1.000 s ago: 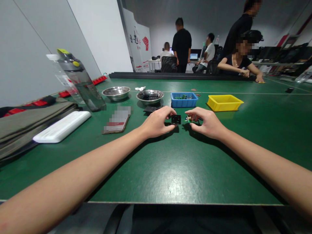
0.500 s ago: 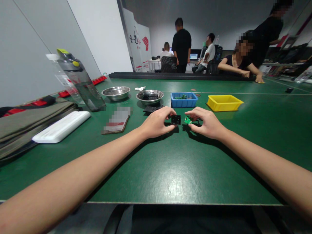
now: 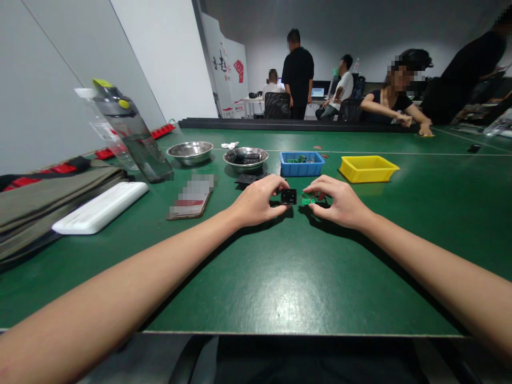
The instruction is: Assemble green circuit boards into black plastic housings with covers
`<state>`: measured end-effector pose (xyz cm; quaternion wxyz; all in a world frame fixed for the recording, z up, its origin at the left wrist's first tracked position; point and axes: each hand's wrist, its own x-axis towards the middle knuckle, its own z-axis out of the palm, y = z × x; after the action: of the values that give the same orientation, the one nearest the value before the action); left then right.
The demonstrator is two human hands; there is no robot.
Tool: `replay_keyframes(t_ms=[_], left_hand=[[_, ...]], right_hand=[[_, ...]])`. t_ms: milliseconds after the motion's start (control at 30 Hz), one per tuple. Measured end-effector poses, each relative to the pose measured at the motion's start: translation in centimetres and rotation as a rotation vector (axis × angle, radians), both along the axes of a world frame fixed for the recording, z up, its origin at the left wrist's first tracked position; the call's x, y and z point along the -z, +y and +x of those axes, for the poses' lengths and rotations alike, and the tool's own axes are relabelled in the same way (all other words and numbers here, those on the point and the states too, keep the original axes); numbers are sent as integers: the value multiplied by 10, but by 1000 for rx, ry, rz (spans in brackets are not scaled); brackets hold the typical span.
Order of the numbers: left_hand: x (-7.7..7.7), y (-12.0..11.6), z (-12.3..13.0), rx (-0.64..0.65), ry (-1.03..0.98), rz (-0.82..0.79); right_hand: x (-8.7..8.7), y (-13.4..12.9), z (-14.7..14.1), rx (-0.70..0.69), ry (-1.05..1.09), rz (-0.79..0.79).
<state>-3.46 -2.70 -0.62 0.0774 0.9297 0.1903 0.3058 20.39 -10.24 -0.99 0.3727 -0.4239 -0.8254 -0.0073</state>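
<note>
Between the thumb and fingers of my left hand [image 3: 262, 201] is a small square black plastic casing [image 3: 288, 197], its face with small openings toward me. My right hand [image 3: 338, 201] pinches a small green circuit board [image 3: 307, 199] at its edges, level with the casing and a short gap to its right. Both are held just above the green table [image 3: 276, 282]. Behind my left hand lie more black plastic parts [image 3: 246, 181]. Beyond my hands stands a blue bin [image 3: 302, 165] with green boards in it.
A steel bowl [image 3: 245, 167] holds black parts; another steel bowl [image 3: 191, 153] is left of it. A yellow bin [image 3: 368, 169] stands at right. On the left are a phone [image 3: 192, 198], a white power bank [image 3: 101, 208], a tilted bottle [image 3: 136, 133] and a bag [image 3: 60, 202]. People are behind the table.
The green board has turned in my right hand and now appears flatter. My left hand and the casing stay put. In the background, a person in black has moved to the right.
</note>
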Motion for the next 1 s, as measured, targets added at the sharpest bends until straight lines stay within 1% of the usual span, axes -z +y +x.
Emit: replay_keyframes(t_ms=[667, 833, 1000], left_hand=[[0, 0, 0, -7, 7, -5], [0, 0, 0, -9, 5, -10], [0, 0, 0, -7, 3, -13]], right_hand=[[0, 0, -1, -5, 6, 1], [2, 2, 0, -32, -38, -33], [3, 3, 2, -39, -87, -114]])
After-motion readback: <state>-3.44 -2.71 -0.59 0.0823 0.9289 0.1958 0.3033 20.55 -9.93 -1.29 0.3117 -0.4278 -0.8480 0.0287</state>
